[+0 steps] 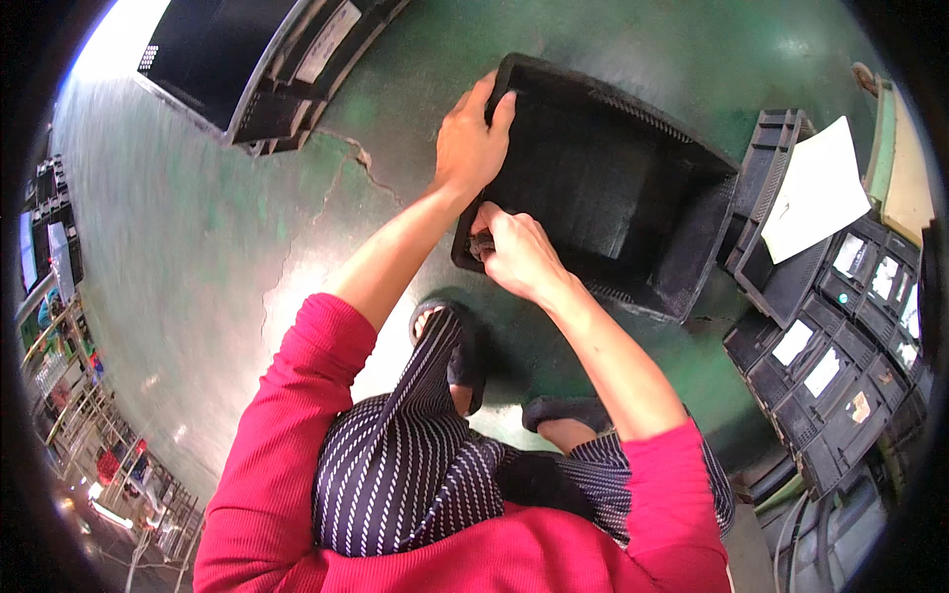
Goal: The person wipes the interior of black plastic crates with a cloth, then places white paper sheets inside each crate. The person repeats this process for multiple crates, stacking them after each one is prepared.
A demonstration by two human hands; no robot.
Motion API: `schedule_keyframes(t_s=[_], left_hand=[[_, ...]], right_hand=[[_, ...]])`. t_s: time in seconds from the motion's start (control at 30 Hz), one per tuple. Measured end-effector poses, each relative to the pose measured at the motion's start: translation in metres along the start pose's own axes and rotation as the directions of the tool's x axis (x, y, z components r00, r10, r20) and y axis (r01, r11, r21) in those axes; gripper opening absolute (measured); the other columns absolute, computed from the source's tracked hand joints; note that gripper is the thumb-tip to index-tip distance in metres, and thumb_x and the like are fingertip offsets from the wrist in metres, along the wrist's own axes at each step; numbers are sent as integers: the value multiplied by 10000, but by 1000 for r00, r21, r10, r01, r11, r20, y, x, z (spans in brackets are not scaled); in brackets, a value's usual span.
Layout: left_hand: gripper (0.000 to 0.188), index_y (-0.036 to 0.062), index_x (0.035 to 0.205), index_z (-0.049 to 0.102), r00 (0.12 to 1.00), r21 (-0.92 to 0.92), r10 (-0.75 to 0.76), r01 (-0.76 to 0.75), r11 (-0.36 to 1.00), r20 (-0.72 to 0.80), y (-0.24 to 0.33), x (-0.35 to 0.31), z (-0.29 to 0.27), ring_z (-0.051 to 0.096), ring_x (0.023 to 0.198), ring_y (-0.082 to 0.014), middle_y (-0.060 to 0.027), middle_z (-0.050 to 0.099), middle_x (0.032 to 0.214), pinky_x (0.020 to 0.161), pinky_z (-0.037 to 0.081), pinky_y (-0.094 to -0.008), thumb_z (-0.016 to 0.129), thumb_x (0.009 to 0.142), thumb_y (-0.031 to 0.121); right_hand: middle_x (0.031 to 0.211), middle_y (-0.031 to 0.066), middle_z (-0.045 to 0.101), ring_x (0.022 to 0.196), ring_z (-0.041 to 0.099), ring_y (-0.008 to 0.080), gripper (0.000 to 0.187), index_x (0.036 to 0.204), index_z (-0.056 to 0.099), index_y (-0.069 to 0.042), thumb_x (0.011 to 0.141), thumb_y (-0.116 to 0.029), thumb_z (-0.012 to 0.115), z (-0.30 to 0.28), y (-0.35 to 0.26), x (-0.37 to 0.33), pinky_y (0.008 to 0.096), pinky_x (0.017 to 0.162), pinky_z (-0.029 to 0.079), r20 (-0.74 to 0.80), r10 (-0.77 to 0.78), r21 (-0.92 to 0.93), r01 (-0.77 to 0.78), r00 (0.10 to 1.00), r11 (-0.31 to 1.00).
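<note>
A large black plastic crate (603,168) stands on the green floor in front of me, its hollow side facing up. My left hand (473,143) is closed over the crate's left rim, fingers over the edge and thumb on the inner side. Lower on that same side, my right hand (522,255) is curled at the near left corner. A small dark crumpled thing, like a rag (481,245), shows between its fingers, against the crate wall. The rest of it is hidden by the hand.
Another black crate (222,54) stands at the far left. To the right, a black crate (766,222) carries a white paper sheet (819,188), beside stacked black crates (825,361) with white labels. A crack (361,158) runs through the floor. My sandalled feet are close below.
</note>
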State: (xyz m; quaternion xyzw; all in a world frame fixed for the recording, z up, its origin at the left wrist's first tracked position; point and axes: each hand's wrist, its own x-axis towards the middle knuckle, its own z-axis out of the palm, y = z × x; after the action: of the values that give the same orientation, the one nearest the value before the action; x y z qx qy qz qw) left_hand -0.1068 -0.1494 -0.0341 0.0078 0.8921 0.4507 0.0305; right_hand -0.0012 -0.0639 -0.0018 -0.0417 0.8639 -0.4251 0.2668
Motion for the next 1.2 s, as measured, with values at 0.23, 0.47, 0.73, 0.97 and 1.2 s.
schedule_keyframes(t_s=[0.23, 0.47, 0.73, 0.97, 1.2], left_hand=[[424, 114, 1282, 515, 999, 32, -41, 40, 999, 11, 0, -6, -3, 590, 1042, -394, -197, 608, 1164, 876, 472, -460, 524, 925, 343], [456, 124, 1291, 532, 999, 31, -4, 3, 1000, 39, 1, 7, -2, 583, 1083, -369, -203, 609, 1175, 929, 460, -416, 529, 915, 382], [449, 140, 1282, 539, 721, -29, 648, -663, 748, 244, 39, 115, 41, 582, 1069, -359, -150, 624, 1141, 902, 459, -431, 534, 914, 397], [650, -22, 1434, 207, 911, -5, 344, -354, 935, -226, 54, -5, -28, 223, 1367, -374, -252, 223, 1470, 1122, 182, -437, 521, 938, 258], [699, -46, 1455, 127, 916, -263, -187, 290, 920, 356, 0, -170, 4, 338, 1342, -363, -292, 348, 1413, 1096, 277, -378, 473, 960, 305]], right_hand=[[866, 231, 664, 852, 657, 379, 231, 952, 606, -21, 723, -56, 618, 13, 17, 11, 457, 781, 529, 25, 88, -22, -87, 996, 996], [896, 229, 660, 906, 652, 359, 259, 946, 624, -4, 691, -41, 652, 10, 14, 17, 424, 799, 519, -19, 74, 37, -74, 997, 997], [883, 188, 670, 866, 669, 327, 228, 910, 637, -35, 685, -49, 673, -72, 26, -20, 377, 747, 516, -298, 205, 206, -147, 932, 967], [810, 175, 666, 799, 671, 303, 190, 839, 640, -18, 650, -13, 666, -64, 90, -82, 364, 721, 527, 54, 375, 188, -378, 925, 906], [915, 251, 652, 888, 632, 417, 425, 1120, 531, 2, 716, -48, 654, 30, 85, -45, 466, 764, 526, 156, 233, -80, -222, 960, 972]])
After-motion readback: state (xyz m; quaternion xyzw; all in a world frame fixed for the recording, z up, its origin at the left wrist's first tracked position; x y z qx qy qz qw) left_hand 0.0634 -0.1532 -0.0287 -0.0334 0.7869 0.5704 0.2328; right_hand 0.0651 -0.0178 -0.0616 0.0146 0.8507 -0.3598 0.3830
